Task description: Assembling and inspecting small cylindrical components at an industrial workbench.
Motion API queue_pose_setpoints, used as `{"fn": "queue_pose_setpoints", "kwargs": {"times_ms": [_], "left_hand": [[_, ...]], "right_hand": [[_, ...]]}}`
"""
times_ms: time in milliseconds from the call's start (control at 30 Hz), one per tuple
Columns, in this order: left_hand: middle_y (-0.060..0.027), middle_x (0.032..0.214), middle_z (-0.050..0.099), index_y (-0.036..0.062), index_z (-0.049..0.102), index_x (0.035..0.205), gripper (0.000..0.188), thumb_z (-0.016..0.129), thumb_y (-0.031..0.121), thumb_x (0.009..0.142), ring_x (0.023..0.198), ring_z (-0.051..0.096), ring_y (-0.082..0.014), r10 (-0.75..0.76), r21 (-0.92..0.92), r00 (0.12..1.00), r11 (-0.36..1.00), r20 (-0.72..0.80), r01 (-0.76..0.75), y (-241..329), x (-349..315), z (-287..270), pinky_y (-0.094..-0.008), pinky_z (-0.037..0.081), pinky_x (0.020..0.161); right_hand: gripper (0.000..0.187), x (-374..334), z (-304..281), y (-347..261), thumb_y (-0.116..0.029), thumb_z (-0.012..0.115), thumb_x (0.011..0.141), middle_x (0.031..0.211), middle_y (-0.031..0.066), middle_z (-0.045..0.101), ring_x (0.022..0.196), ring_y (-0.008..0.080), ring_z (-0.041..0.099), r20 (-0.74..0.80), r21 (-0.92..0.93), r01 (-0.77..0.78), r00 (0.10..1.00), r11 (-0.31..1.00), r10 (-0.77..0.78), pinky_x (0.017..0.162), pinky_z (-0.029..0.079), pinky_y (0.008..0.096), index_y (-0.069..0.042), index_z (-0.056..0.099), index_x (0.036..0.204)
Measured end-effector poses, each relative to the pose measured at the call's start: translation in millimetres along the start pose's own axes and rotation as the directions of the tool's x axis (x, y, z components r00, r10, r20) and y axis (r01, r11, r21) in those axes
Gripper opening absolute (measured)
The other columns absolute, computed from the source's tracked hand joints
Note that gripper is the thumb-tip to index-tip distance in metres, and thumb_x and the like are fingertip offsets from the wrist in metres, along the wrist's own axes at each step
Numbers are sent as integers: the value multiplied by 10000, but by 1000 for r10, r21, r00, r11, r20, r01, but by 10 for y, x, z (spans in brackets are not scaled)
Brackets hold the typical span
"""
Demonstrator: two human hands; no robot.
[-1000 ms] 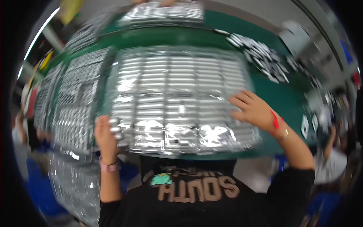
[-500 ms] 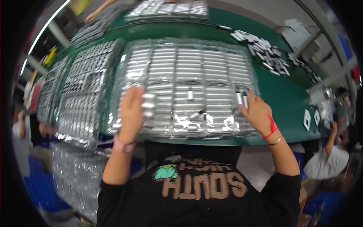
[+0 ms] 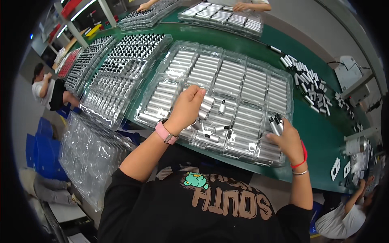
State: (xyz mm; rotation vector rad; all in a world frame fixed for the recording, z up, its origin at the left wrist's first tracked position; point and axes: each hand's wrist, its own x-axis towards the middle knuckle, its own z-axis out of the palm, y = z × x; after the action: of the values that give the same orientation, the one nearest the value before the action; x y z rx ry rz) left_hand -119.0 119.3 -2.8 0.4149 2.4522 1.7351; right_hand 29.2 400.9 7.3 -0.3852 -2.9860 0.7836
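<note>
A clear plastic tray [image 3: 292, 95] full of silver tubes [image 3: 254, 89] in rows lies before me on the green table. My left hand [image 3: 187, 108] is over its left-middle part, closed around several silver tubes [image 3: 207, 104] that stick out past the fingers. At the tray's right edge my right hand [image 3: 287, 139] grips a few silver tubes with black ends [image 3: 275, 124], pointing up and away. Between the hands, a short black-tipped tube [image 3: 222, 107] lies loose on top of the rows. Two more loose ones rest nearer the front edge.
To the left stand clear trays of upright black-tipped pieces [image 3: 133, 52]. Stacked empty clear trays [image 3: 91, 152] sit below them, near blue bins [image 3: 44, 150]. A pile of loose tubes [image 3: 310, 83] covers the table's right. Another tray of tubes [image 3: 221, 18] is across, with co-workers' hands around.
The view has swung, so the tray appears tilted and further right. My left hand has moved rightward over the tray from its left column, still holding tubes. My right hand keeps its tubes.
</note>
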Motion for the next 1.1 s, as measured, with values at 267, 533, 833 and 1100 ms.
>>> {"fn": "queue_pose_setpoints", "kwargs": {"times_ms": [267,533,833,1100], "left_hand": [[-50,586,498,21,542,833,224,507,214,940,522,436,-195,195,191,975,958,106,-212,-2,-3,344,-331,389,533],[-64,662,579,18,536,830,167,554,160,916,529,513,-220,642,291,736,677,214,-676,-11,125,310,-331,412,522],[-68,705,590,19,500,852,174,517,158,956,554,561,-134,229,-210,901,965,370,-159,244,-20,91,-248,472,529],[-84,702,585,33,460,868,167,504,159,968,557,576,-135,40,-455,874,865,484,212,280,-17,-80,-231,501,529]], "right_hand": [[353,-154,-140,70,-117,579,860,830,124,608,633,127,532,344,927,-360,928,103,144,447,377,172,27,532,1179],[314,-105,143,-300,-124,538,902,762,77,556,570,75,455,419,836,-394,908,-383,-20,444,354,148,40,539,1170],[288,-245,351,-955,-2,585,846,912,127,577,619,108,489,6,981,-72,940,182,341,490,411,191,28,575,1132],[275,-363,557,-1352,28,624,808,848,86,596,666,120,530,-276,923,165,913,348,299,609,457,223,2,612,1081]]}}
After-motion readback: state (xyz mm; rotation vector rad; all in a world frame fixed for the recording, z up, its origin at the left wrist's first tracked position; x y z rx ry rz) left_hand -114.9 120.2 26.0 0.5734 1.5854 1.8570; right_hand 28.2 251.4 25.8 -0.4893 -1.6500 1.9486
